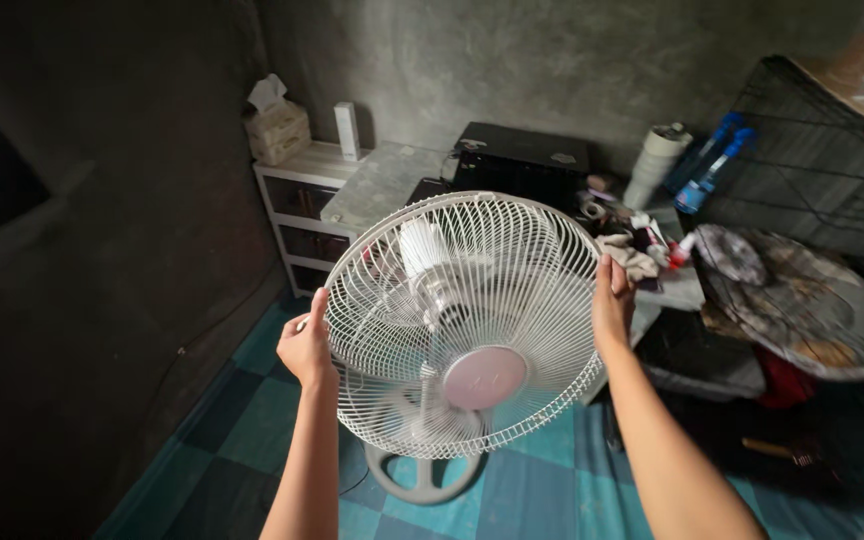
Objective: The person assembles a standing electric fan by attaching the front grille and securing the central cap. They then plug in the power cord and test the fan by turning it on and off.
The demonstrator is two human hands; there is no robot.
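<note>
- Fan (462, 330): white pedestal type, standing on the teal checkered floor (542, 490) in the middle of the view; round grey base (422, 478) directly below its head.
- Grille (512, 300): white wire front guard of the fan, tilted a little, with a pale pink round cap (484, 378) at its centre; blades and motor housing show through the wires.
- Left hand (307, 345): mine, at the fan's left rim, fingers curled around the grille edge and gripping it.
- Right hand (612, 300): mine, at the fan's right rim, fingers wrapped over the grille edge, thumb towards me, clasping it.
- Drawer unit (302, 215): white, behind the fan to its left, against the grey wall.
- Tissue box (275, 128): on top of the drawer unit, further left of the fan, a tissue sticking up.
- Black box (522, 160): behind the fan, above its top rim in the view.
- Paper roll (657, 160): pale, upright, behind and right of the fan.
- Blue bottles (712, 165): two, just right of the paper roll.
- Dirty grille (802, 305): a second, darker guard lying well to the fan's right.
- Black wire panel (822, 150): leaning behind the dirty grille, far right of the fan.
</note>
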